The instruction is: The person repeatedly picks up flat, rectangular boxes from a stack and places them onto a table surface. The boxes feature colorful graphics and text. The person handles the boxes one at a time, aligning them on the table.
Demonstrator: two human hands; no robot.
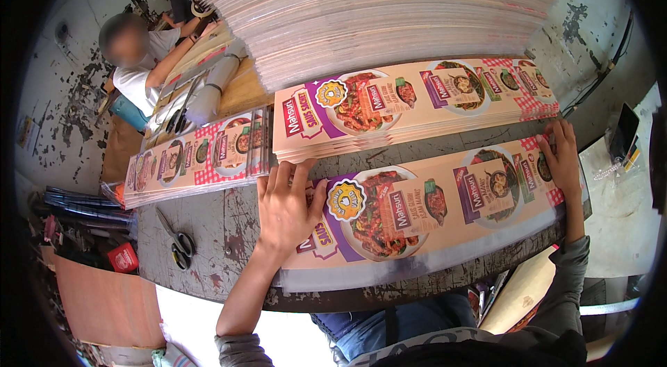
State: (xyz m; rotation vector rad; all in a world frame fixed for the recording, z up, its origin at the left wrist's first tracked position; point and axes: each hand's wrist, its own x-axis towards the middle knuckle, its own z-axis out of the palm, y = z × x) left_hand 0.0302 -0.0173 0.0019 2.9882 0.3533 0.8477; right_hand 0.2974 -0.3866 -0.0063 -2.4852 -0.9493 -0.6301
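A long printed card panel (441,224) with food pictures lies before me, a clear plastic margin showing along its near edge. My left hand (283,211) rests at its left end, fingers spread and thumb apart, touching the far left corner. At the opposite end, my right hand (564,165) lies over the corner, its fingers stretched away from me and its thumb on the printed face. Just beyond lies a stack of matching panels (410,103). Another pile of wrapped panels (198,159) sits to the left of it.
Behind the panels rises a tall stack of plastic-wrapped sheets (389,13). Black-handled scissors (177,245) lie on the worn grey table (215,256). At the far left, one person (149,61) sits by the table, with another person (184,2) farther back. A small red box (123,258) stands below left.
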